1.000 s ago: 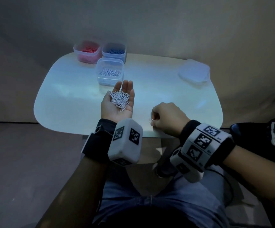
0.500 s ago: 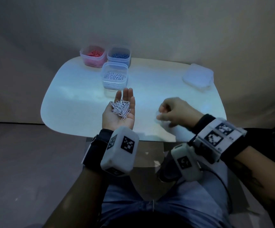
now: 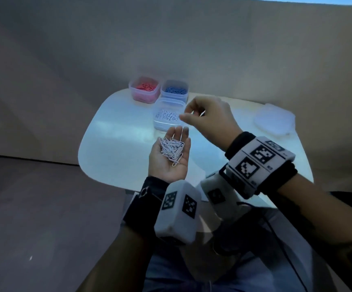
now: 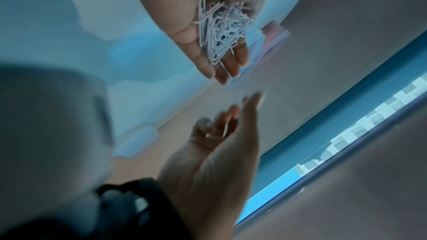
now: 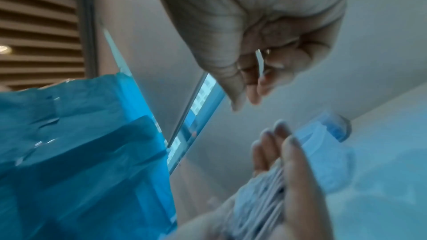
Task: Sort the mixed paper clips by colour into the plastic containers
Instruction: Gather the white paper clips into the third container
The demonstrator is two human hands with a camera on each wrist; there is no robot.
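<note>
My left hand (image 3: pixel 181 136) is held palm up over the table, fingers straight, carrying a pile of white paper clips (image 3: pixel 171 151), also seen as the pile (image 4: pixel 221 30) in the left wrist view. My right hand (image 3: pixel 188 114) hovers just beyond the left fingertips, beside the clear container of white clips (image 3: pixel 167 115). Its curled fingers pinch one white paper clip (image 5: pixel 259 59). Behind stand a container of red clips (image 3: pixel 144 88) and a container of blue clips (image 3: pixel 174 90).
The white rounded table (image 3: pixel 116 148) stands against a beige wall. A clear plastic lid or box (image 3: pixel 274 121) lies at its far right corner. My lap and a cable are below the table's front edge.
My right hand has lifted off the table's front edge and moved forward and left, up to the white-clip container. My left hand has stayed palm up with its pile.
</note>
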